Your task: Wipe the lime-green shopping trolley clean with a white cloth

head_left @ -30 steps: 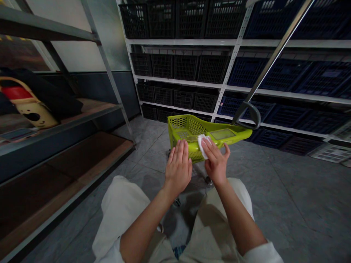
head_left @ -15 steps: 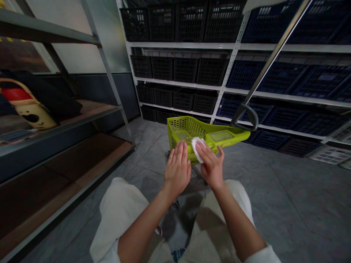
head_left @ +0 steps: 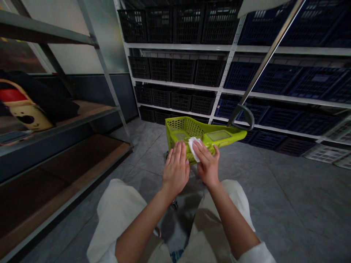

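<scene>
A lime-green plastic basket on wheels [head_left: 183, 129] stands on the floor right in front of my knees. Its grey handle loop [head_left: 245, 115] meets a long metal pole [head_left: 263, 64] rising to the upper right. My right hand [head_left: 207, 164] presses a small white cloth [head_left: 192, 146] against the basket's near rim, fingers lying flat over the cloth. My left hand [head_left: 175, 170] rests beside it with straight fingers touching the basket's near wall, holding nothing.
White shelving [head_left: 219, 47] with several black and blue crates fills the back wall. A metal rack [head_left: 68, 120] at the left carries a tan and red toy-like object [head_left: 22, 109] and dark cloth. Grey tiled floor [head_left: 287, 193] lies to the right.
My right hand has slid the white cloth leftward along the basket's rim, closer to my left hand. The view shifted slightly; the left hand stays on the basket.
</scene>
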`<action>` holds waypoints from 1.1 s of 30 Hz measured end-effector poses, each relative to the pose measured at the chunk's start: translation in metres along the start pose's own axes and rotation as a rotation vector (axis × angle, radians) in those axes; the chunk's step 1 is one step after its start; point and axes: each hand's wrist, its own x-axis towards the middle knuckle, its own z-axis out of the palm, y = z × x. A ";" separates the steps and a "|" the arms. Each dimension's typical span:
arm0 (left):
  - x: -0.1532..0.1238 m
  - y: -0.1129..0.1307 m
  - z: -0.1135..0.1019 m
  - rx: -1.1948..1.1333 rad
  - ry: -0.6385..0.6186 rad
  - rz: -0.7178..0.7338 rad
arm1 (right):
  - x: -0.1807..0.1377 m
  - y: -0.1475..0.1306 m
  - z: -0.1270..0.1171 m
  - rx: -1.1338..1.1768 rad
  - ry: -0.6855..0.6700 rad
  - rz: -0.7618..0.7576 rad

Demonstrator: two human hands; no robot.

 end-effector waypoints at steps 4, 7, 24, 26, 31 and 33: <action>0.001 0.003 -0.001 -0.002 -0.009 0.003 | 0.000 0.026 0.004 -0.075 0.220 0.181; 0.002 0.007 0.001 -0.012 -0.005 -0.008 | 0.002 0.004 0.008 -0.080 0.224 0.223; -0.003 -0.005 0.007 0.011 0.026 0.006 | 0.001 -0.033 0.009 -0.049 0.046 0.083; -0.005 -0.010 0.007 0.012 0.033 0.021 | 0.001 -0.039 0.007 -0.016 0.002 0.023; -0.005 -0.014 0.002 0.020 0.021 0.026 | 0.000 0.003 0.003 -0.110 0.151 0.154; -0.005 -0.009 0.002 0.019 0.018 0.020 | 0.002 0.010 0.005 -0.153 0.227 0.256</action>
